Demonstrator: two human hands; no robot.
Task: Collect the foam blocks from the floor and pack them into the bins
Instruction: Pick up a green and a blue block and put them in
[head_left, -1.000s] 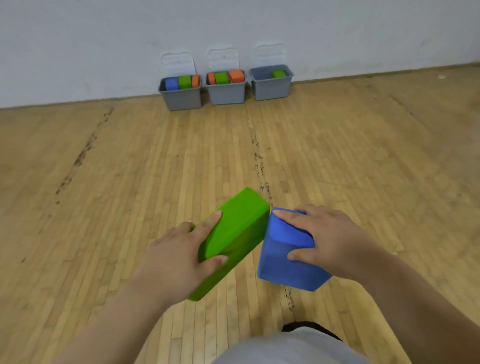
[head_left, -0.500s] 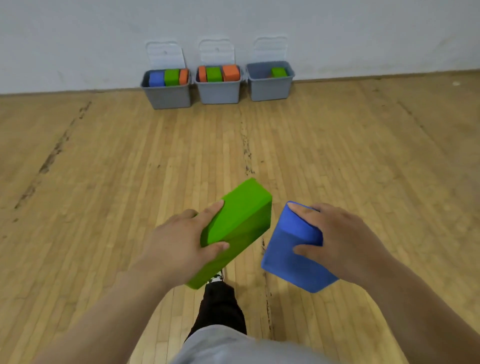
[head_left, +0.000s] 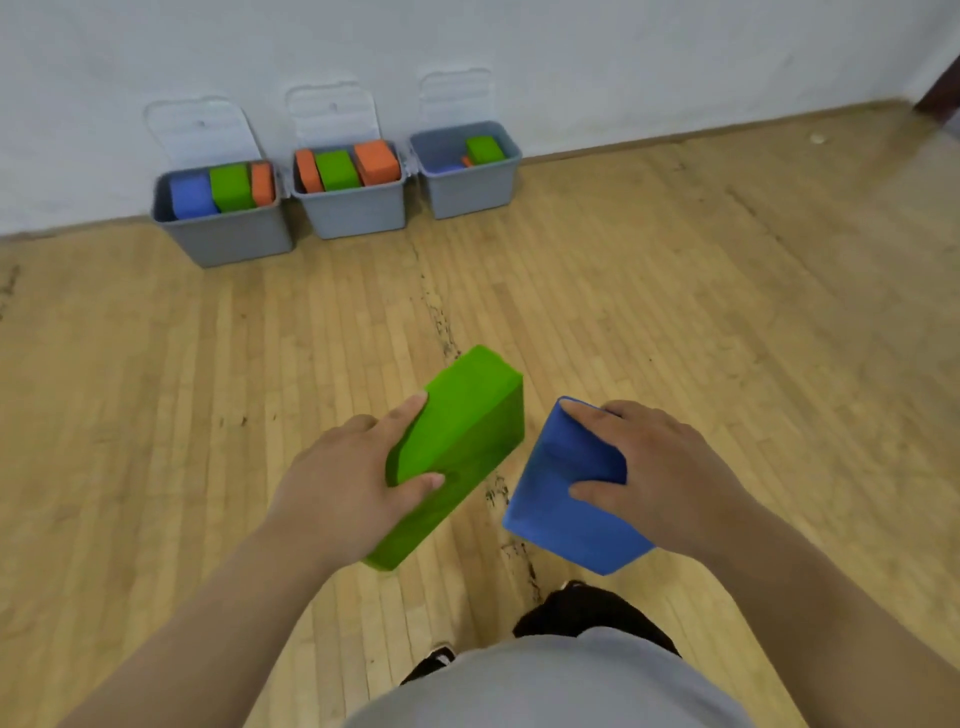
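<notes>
the left hand (head_left: 343, 483) is clamping the green foam block (head_left: 457, 447), the right hand (head_left: 660, 478) the blue foam block (head_left: 561, 509), fingers and thumb spread across each end; both are probably light, squashy, grippy.

We wear a plain grey shirt (head_left: 561, 686), whose front fills the bottom of the view. Past its hem we see a leg in black trousers (head_left: 587, 613) and a black shoe (head_left: 431, 662) with white marks. Our forearms (head_left: 218, 618) are bare, as are our left hand (head_left: 343, 488) and right hand (head_left: 670, 478).
</notes>
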